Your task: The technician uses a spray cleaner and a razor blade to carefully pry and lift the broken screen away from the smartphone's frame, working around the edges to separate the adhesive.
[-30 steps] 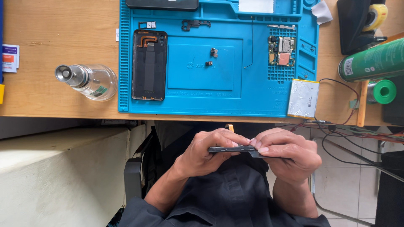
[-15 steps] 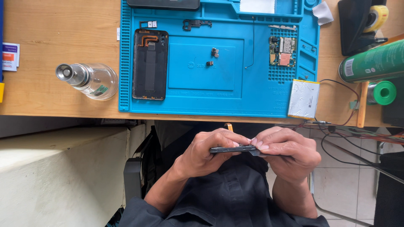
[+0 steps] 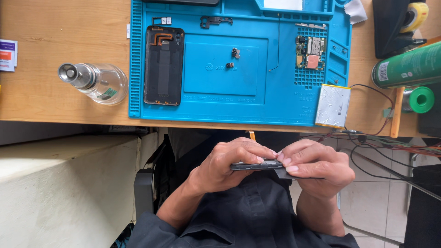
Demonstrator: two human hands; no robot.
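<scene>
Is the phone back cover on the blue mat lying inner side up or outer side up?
Inner side up: the back cover lies flat on the mat showing an orange flex strip and inner frame.

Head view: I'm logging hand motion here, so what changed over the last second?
Almost nothing. Both hands, left hand and right hand, keep pinching the dark phone frame edge-on over the lap, with no visible shift. The back cover, circuit board and silver battery lie where they were around the blue repair mat.
</scene>
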